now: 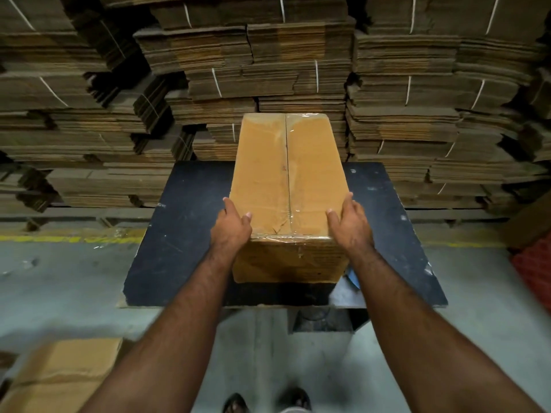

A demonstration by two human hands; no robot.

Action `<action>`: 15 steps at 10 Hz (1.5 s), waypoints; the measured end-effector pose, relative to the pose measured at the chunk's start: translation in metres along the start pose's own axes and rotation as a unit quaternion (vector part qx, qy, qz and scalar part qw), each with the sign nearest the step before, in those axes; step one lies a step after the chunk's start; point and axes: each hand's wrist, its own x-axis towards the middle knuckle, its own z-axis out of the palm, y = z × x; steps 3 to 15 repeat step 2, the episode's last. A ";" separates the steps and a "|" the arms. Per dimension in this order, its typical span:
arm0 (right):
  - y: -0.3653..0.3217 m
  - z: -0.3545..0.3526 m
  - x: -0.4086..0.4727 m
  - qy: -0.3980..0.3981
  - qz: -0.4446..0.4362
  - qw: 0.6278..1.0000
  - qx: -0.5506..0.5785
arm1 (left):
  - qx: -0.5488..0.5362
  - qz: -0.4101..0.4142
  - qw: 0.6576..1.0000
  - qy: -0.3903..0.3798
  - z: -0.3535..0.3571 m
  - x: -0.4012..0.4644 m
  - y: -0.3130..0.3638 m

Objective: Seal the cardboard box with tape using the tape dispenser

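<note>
A long brown cardboard box (262, 174) lies on a black table (179, 234), its top flaps closed. Clear tape runs along the centre seam and over the near edge. My left hand (232, 228) grips the box's near left corner, thumb on top and fingers down the side. My right hand (348, 222) grips the near right corner the same way. A blue object (353, 277) peeks out from behind the box's lower right corner; I cannot tell what it is. No tape dispenser is plainly visible.
Tall stacks of flattened, strapped cardboard (268, 70) rise right behind the table. Another cardboard box (59, 377) sits on the concrete floor at lower left. An orange-red object (533, 272) stands at the right edge. My feet (265, 402) are below the table's front.
</note>
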 end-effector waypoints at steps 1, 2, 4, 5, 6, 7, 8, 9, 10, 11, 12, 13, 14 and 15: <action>0.001 -0.005 0.002 -0.009 0.005 1.000 0.011 | -0.010 -0.011 1.000 -0.013 -0.002 0.000 0.003; -0.001 -0.003 -0.001 0.024 -0.025 0.999 -0.013 | 0.002 0.020 1.000 0.021 -0.001 -0.003 0.002; -0.001 -0.003 -0.001 0.024 -0.025 0.999 -0.013 | 0.002 0.020 1.000 0.021 -0.001 -0.003 0.002; -0.001 -0.003 -0.001 0.024 -0.025 0.999 -0.013 | 0.002 0.020 1.000 0.021 -0.001 -0.003 0.002; -0.001 -0.003 -0.001 0.024 -0.025 0.999 -0.013 | 0.002 0.020 1.000 0.021 -0.001 -0.003 0.002; -0.001 -0.003 -0.001 0.024 -0.025 0.999 -0.013 | 0.002 0.020 1.000 0.021 -0.001 -0.003 0.002; -0.001 -0.003 -0.001 0.024 -0.025 0.999 -0.013 | 0.002 0.020 1.000 0.021 -0.001 -0.003 0.002; -0.001 -0.003 -0.001 0.024 -0.025 0.999 -0.013 | 0.002 0.020 1.000 0.021 -0.001 -0.003 0.002; -0.001 -0.003 -0.001 0.024 -0.025 0.999 -0.013 | 0.002 0.020 1.000 0.021 -0.001 -0.003 0.002; -0.001 -0.003 -0.001 0.024 -0.025 0.999 -0.013 | 0.002 0.020 1.000 0.021 -0.001 -0.003 0.002; -0.001 -0.003 -0.001 0.024 -0.025 0.999 -0.013 | 0.002 0.020 1.000 0.021 -0.001 -0.003 0.002; -0.001 -0.003 -0.001 0.024 -0.025 0.999 -0.013 | 0.002 0.020 1.000 0.021 -0.001 -0.003 0.002; -0.001 -0.003 -0.001 0.024 -0.025 0.999 -0.013 | 0.002 0.020 1.000 0.021 -0.001 -0.003 0.002; -0.001 -0.003 -0.001 0.024 -0.025 0.999 -0.013 | 0.002 0.020 1.000 0.021 -0.001 -0.003 0.002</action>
